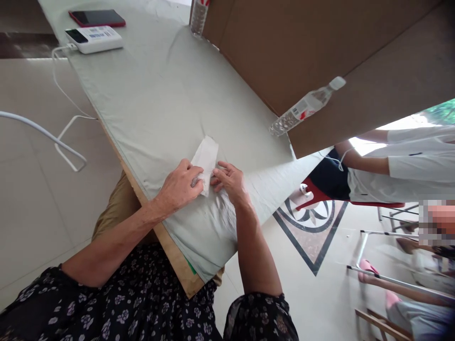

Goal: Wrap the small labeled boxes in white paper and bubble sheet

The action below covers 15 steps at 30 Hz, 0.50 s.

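Observation:
A folded white paper tissue lies on the pale cloth covering the table. My left hand rests on its near end with fingers curled, pinching the tissue's lower edge. My right hand is beside it on the right, with fingertips pressed on the same near edge of the tissue. Both forearms reach in from dark floral sleeves at the bottom.
A red phone and a white power bank with a cable lie at the far left end. Two plastic bottles stand by brown cardboard dividers. Other people sit at the right by a red chair.

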Each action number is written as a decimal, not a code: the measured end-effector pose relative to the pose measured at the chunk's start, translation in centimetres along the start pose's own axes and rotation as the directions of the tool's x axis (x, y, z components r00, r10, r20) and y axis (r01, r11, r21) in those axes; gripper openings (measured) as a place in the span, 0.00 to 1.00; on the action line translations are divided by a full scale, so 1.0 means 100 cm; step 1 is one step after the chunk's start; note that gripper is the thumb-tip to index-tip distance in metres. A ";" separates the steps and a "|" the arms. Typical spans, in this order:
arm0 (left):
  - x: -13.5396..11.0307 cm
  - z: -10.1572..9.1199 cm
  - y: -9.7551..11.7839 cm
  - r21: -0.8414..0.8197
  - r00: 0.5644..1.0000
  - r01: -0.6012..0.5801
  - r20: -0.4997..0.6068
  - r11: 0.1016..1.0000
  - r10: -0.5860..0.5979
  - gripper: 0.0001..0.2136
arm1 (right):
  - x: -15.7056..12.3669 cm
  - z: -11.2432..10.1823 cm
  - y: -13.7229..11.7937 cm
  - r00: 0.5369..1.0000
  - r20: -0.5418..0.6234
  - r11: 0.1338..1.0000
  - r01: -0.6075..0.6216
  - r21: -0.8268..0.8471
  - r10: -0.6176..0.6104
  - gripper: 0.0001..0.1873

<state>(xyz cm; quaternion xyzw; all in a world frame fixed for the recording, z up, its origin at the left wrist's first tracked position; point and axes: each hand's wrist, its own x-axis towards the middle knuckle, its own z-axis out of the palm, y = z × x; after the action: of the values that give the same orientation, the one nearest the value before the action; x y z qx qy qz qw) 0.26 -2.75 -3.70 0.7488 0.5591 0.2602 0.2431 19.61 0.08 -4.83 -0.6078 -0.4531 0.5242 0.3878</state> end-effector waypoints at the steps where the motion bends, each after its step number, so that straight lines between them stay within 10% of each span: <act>1: 0.000 0.001 -0.001 -0.009 1.000 -0.009 -0.010 1.000 0.009 0.15 | 0.004 0.004 -0.002 1.000 0.009 1.000 0.010 0.011 -0.010 0.39; 15: -0.002 0.002 -0.002 -0.079 1.000 -0.010 -0.006 0.997 0.009 0.16 | 0.019 0.031 -0.009 0.970 0.004 0.970 0.243 -0.017 -0.243 0.12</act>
<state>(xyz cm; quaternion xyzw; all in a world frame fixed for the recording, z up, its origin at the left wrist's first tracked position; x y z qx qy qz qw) 0.13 -2.90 -4.00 0.7404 0.5454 0.2854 0.2699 16.53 2.18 -4.96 -0.5507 -0.5290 0.4695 0.4432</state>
